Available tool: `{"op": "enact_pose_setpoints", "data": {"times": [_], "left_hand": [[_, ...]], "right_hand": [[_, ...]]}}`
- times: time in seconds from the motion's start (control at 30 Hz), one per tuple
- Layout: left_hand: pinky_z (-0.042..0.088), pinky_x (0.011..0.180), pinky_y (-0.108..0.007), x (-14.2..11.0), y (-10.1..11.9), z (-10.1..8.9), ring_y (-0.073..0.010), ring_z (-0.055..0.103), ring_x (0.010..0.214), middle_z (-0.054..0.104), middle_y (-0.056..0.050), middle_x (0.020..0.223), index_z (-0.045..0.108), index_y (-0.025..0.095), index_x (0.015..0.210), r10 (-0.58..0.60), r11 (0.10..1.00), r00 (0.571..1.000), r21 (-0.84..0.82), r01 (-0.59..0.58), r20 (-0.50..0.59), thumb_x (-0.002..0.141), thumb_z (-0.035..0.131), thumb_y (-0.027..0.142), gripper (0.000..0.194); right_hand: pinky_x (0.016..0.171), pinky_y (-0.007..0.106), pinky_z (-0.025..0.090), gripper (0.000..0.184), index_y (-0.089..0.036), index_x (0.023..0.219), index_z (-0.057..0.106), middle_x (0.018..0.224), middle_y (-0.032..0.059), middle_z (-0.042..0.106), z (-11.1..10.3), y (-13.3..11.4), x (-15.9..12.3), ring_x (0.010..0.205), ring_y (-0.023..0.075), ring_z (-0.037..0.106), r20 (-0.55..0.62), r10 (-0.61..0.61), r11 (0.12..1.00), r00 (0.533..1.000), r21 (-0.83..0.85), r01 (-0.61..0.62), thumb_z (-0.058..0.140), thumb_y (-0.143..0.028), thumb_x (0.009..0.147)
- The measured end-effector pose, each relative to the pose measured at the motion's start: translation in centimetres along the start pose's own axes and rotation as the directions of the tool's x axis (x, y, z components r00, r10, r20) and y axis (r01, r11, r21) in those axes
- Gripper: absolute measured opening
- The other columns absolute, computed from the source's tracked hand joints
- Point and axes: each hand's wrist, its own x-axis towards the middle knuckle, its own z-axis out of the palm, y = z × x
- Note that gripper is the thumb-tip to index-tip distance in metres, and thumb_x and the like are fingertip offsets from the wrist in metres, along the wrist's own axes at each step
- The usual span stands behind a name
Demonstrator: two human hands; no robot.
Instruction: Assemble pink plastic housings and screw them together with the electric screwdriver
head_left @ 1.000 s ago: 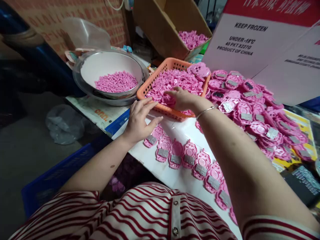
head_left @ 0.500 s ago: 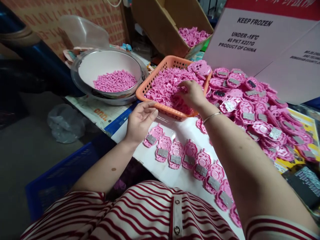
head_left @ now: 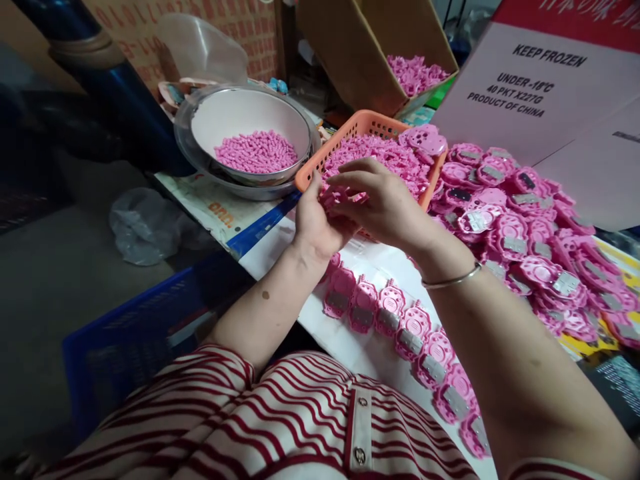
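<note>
My left hand [head_left: 317,223] is cupped palm up at the near rim of an orange basket [head_left: 307,175], its thumb raised and its other fingers mostly hidden. Over it bends my right hand [head_left: 387,203], fingers curled around small pink plastic pieces [head_left: 356,197]; their exact shape is hard to make out. More small pink parts [head_left: 385,157] fill the basket behind both hands. Below the hands, pink phone-shaped toy shells [head_left: 390,307] with grey metal plates lie in a curved row on a white sheet [head_left: 320,327].
Left of the basket, a white bowl [head_left: 210,127] holds pink sticks. A large heap of pink shells [head_left: 515,233] lies on the right, before a white carton [head_left: 545,127]. Behind stands a tilted cardboard box [head_left: 345,53] with pink parts. A blue crate [head_left: 125,347] is at lower left.
My right hand has come out of the basket's heap toward me, to my left hand. My left hand has moved right and now meets it. The view has shifted slightly.
</note>
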Motion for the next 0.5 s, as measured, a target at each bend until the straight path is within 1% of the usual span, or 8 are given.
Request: {"op": "enact_pose_setpoints", "data": {"times": [0.03, 0.1, 0.17, 0.2, 0.3, 0.37, 0.4, 0.5], "left_hand": [[0.055, 0.064, -0.025, -0.4, 0.0, 0.0, -0.0167, 0.069, 0.081, 0.068, -0.004, 0.081, 0.062, 0.019, 0.082, -0.086, 0.991, 0.996, -0.103, 0.086, 0.012, 0.102, 0.034, 0.051, 0.047], [0.053, 0.06, -0.022, -1.2, 0.0, -0.2, -0.0145, 0.068, 0.074, 0.069, -0.003, 0.08, 0.064, 0.018, 0.082, -0.171, 0.96, 0.985, -0.221, 0.172, 0.025, 0.102, 0.039, 0.046, 0.042], [0.053, 0.06, -0.022, -1.9, -0.1, -0.6, -0.0138, 0.067, 0.072, 0.069, -0.002, 0.079, 0.066, 0.018, 0.083, -0.208, 0.944, 0.978, -0.26, 0.201, 0.004, 0.1, 0.045, 0.041, 0.035], [0.053, 0.061, -0.022, -2.2, -0.3, -0.8, -0.0135, 0.067, 0.072, 0.069, -0.001, 0.078, 0.066, 0.018, 0.082, -0.22, 0.94, 0.975, -0.271, 0.209, -0.013, 0.099, 0.048, 0.039, 0.032], [0.053, 0.063, -0.022, -3.0, -0.9, -1.5, -0.0127, 0.068, 0.073, 0.069, 0.0, 0.078, 0.067, 0.019, 0.083, -0.222, 0.935, 0.974, -0.292, 0.201, -0.04, 0.097, 0.051, 0.038, 0.028], [0.054, 0.062, -0.023, -3.5, -1.3, -1.9, -0.0131, 0.068, 0.075, 0.069, 0.0, 0.078, 0.067, 0.02, 0.085, -0.216, 0.933, 0.975, -0.302, 0.193, -0.044, 0.097, 0.052, 0.04, 0.028], [0.054, 0.06, -0.023, -3.8, -1.4, -2.1, -0.0134, 0.068, 0.075, 0.069, 0.0, 0.078, 0.068, 0.021, 0.085, -0.231, 0.928, 0.972, -0.311, 0.205, -0.048, 0.097, 0.052, 0.041, 0.028], [0.056, 0.056, -0.023, -4.6, -1.1, -2.9, -0.013, 0.067, 0.071, 0.071, -0.001, 0.076, 0.067, 0.022, 0.083, -0.331, 0.893, 0.941, -0.345, 0.289, -0.067, 0.097, 0.053, 0.042, 0.028]], "right_hand": [[0.094, 0.035, 0.051, 0.026, -0.02, 0.111, 0.072, 0.121, 0.0092, 0.063, 0.0, 0.1, -0.3, 0.107, 0.0197, 0.061, -0.011, -0.001, 1.0, 1.0, 0.017, 0.001, 0.06, -0.022, 0.087], [0.091, 0.034, 0.052, 0.026, -0.018, 0.108, 0.072, 0.113, 0.0087, 0.067, 0.2, 0.3, -0.9, 0.102, 0.019, 0.062, 0.012, 0.003, 0.999, 1.0, 0.047, -0.003, 0.056, -0.019, 0.088], [0.088, 0.032, 0.052, 0.025, -0.017, 0.105, 0.073, 0.105, 0.0081, 0.07, 0.6, 0.5, -1.5, 0.095, 0.0182, 0.064, 0.05, -0.005, 0.998, 0.999, 0.063, 0.002, 0.054, -0.018, 0.089], [0.086, 0.031, 0.052, 0.024, -0.016, 0.103, 0.073, 0.103, 0.0081, 0.07, 1.0, 0.5, -1.8, 0.093, 0.0179, 0.064, 0.049, -0.01, 0.998, 0.999, 0.069, 0.007, 0.053, -0.018, 0.089], [0.086, 0.031, 0.052, 0.023, -0.016, 0.099, 0.074, 0.1, 0.0086, 0.071, 2.3, 0.5, -2.9, 0.092, 0.0179, 0.066, -0.049, -0.012, 0.996, 0.999, 0.092, 0.017, 0.052, -0.02, 0.091], [0.089, 0.032, 0.053, 0.023, -0.017, 0.1, 0.073, 0.106, 0.0095, 0.07, 3.0, 0.4, -3.7, 0.099, 0.0184, 0.066, -0.099, -0.021, 0.991, 0.995, 0.13, 0.034, 0.052, -0.022, 0.093], [0.091, 0.033, 0.054, 0.023, -0.018, 0.103, 0.072, 0.112, 0.0102, 0.069, 3.3, 0.4, -4.1, 0.104, 0.0187, 0.066, -0.095, -0.04, 0.988, 0.995, 0.148, 0.054, 0.052, -0.022, 0.093], [0.096, 0.035, 0.053, 0.024, -0.019, 0.109, 0.071, 0.127, 0.0126, 0.063, 3.4, 0.4, -5.1, 0.115, 0.0193, 0.063, -0.077, -0.123, 0.98, 0.989, 0.151, 0.134, 0.051, -0.023, 0.095]]}}
